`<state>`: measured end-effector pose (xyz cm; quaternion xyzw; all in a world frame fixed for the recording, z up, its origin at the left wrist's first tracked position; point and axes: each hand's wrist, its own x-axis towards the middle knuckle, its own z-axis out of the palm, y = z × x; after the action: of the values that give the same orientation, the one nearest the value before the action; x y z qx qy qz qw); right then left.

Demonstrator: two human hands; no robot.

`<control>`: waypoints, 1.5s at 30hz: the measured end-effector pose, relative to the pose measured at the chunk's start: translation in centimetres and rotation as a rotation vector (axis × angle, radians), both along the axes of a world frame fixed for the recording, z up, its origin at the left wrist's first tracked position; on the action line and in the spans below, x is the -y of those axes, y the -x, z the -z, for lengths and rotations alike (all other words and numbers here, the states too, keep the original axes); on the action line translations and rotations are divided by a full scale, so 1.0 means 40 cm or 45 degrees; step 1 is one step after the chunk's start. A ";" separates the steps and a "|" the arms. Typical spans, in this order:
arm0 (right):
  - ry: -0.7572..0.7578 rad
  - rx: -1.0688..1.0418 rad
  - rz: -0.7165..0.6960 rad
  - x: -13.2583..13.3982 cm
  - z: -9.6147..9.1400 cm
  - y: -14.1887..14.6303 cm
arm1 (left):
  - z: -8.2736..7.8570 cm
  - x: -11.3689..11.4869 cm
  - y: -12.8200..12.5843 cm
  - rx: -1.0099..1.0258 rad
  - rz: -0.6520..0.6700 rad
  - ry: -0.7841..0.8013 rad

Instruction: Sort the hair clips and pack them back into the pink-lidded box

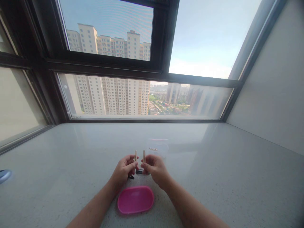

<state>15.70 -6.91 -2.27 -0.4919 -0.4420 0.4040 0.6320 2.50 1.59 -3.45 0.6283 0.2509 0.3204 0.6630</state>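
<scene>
Between the thumb and fingers of my left hand [124, 167] a slim beige hair clip [135, 155] is pinched upright. A similar beige hair clip [144, 155] stands upright in the pinch of my right hand [155, 166]. The two clips are a small gap apart, side by side. Below my fingers lie dark hair clips: one [131, 177] by my left hand, another [139, 172] partly covered by my right fingers. Nearer to me, between my forearms, sits a pink oval tray [136, 199] with nothing visible in it.
Beyond my hands a clear plastic bag [163, 146] lies flat, with a small gold-coloured item [153, 148] at it. A bluish rounded object [4, 175] is cut off at the left edge. The pale speckled sill [213, 177] meets a dark-framed window [147, 121] and a right-hand wall [273, 95].
</scene>
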 end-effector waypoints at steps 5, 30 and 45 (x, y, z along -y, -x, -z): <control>0.002 -0.020 0.016 -0.003 0.006 -0.003 | -0.003 0.004 0.001 -0.014 0.013 -0.021; -0.007 -0.010 -0.042 -0.005 0.020 -0.001 | -0.030 0.029 0.000 0.013 -0.088 -0.176; -0.044 -0.041 -0.060 -0.008 0.028 -0.001 | -0.007 0.020 -0.001 0.021 -0.029 -0.169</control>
<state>15.75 -6.60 -3.39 -0.4636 -0.4503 0.4189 0.6378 2.53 0.77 -3.16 0.6653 0.2309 0.3490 0.6182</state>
